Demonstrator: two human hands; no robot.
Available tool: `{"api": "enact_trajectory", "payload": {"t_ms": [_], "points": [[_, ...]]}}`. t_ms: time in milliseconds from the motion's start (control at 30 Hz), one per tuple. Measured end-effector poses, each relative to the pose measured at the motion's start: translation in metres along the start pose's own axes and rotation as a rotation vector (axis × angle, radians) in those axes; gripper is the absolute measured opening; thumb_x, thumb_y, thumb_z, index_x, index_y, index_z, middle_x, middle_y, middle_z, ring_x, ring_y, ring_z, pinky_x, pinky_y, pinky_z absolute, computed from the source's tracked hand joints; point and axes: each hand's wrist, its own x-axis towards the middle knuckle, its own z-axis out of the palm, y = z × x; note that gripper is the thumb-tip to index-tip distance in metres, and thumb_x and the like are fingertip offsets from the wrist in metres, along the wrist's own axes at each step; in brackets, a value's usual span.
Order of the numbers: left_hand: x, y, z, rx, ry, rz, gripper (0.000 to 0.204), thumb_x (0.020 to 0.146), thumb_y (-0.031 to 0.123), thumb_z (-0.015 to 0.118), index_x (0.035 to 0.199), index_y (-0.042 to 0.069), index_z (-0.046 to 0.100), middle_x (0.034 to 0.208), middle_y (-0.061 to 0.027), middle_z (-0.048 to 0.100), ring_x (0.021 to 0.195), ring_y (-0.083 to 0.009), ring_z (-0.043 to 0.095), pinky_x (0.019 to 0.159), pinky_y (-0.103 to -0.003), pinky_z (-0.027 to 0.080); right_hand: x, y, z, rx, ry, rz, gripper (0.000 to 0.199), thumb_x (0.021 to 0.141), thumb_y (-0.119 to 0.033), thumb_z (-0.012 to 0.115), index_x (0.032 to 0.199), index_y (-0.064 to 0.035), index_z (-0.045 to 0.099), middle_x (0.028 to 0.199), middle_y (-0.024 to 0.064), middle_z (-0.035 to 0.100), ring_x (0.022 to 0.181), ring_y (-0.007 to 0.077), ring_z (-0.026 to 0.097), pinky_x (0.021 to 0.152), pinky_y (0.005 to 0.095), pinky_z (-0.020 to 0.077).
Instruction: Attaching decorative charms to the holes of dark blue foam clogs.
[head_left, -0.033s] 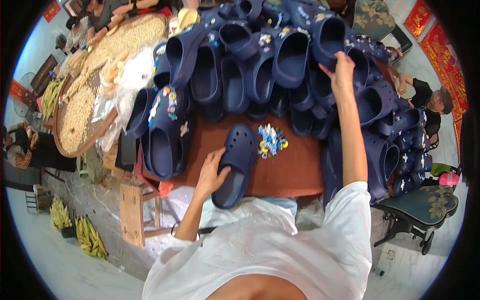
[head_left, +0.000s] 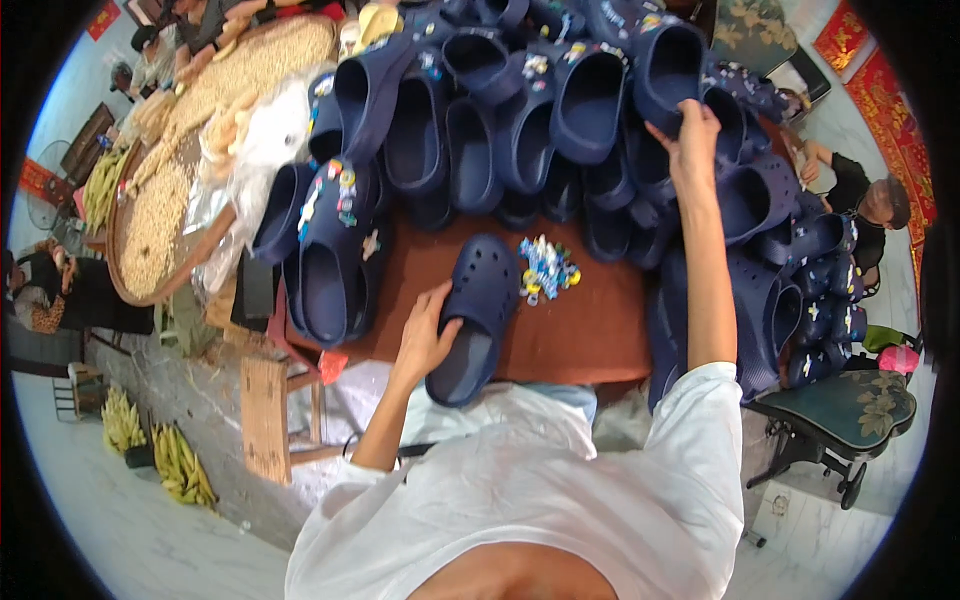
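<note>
My left hand (head_left: 428, 333) is closed round the side of a plain navy clog (head_left: 485, 280), its thumb inside the opening. The clog, with bare holes in its toe, lies at the near edge of the brown-covered table (head_left: 580, 340). Just right of its toe is a small heap of colourful shoe charms (head_left: 546, 269). My right arm reaches to the far right, where my right hand (head_left: 692, 140) grips the heel of another navy clog (head_left: 670, 65) on the pile. Part of that hand's fingers is hidden. A clog decorated with charms (head_left: 335, 215) stands on the left.
Piled navy clogs (head_left: 415, 140) line the table's far side and right side. To the left stand a large round tray of pale kernels (head_left: 150, 240) and a wooden stool (head_left: 263, 420). A patterned chair (head_left: 850, 415) is at the right. Other people sit around.
The view has shifted slightly, moving the table a little up in the picture. Both hands keep their holds on the two clogs.
</note>
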Motion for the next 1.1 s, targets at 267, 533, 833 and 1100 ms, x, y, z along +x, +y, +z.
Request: {"api": "enact_trajectory", "payload": {"t_ms": [267,533,833,1100], "points": [[0.004,-0.015,0.022,0.072,0.093,-0.131,0.054,0.086,0.001,0.054,0.139,0.007,0.049,0.126,-0.0208,0.059,0.113,-0.0422,0.059,0.096,-0.046,0.048,-0.206,0.012,-0.030,0.067,-0.002,-0.074,0.068,0.082,-0.006,0.050,0.148,-0.0046,0.032,0.144,0.0113,0.040,0.131,0.0229,0.043,0.111,0.0371,0.0338],[-0.013,-0.017,-0.008,0.003,0.466,-0.119,0.053,0.084,-0.006,0.045,0.135,0.006,0.056,0.120,-0.0189,0.063,0.112,-0.0350,0.062,0.097,-0.037,0.046,-0.349,0.070,-0.077,-0.321,-0.186,0.138,0.075,0.071,-0.003,0.046,0.143,0.0054,0.028,0.144,0.0215,0.036,0.140,0.0299,0.032,0.119,0.0382,0.0169],[-0.011,0.012,-0.039,-0.188,0.527,-0.087,0.048,0.089,-0.010,0.041,0.134,-0.002,0.057,0.128,-0.0159,0.063,0.119,-0.0247,0.059,0.105,-0.033,0.041,-0.382,0.131,-0.046,-0.147,-0.411,0.337,0.070,0.079,0.002,0.045,0.145,0.0041,0.021,0.145,0.0222,0.031,0.141,0.0300,0.029,0.118,0.0379,0.0177],[-0.003,0.031,-0.038,-0.247,0.466,-0.056,0.040,0.095,-0.004,0.046,0.134,-0.003,0.057,0.127,-0.0143,0.064,0.118,-0.0210,0.059,0.105,-0.031,0.041,-0.394,0.164,-0.020,-0.217,-0.443,0.387,0.064,0.097,-0.015,0.054,0.146,0.0053,0.018,0.143,0.0239,0.036,0.135,0.0307,0.038,0.115,0.0398,0.0264]]}}
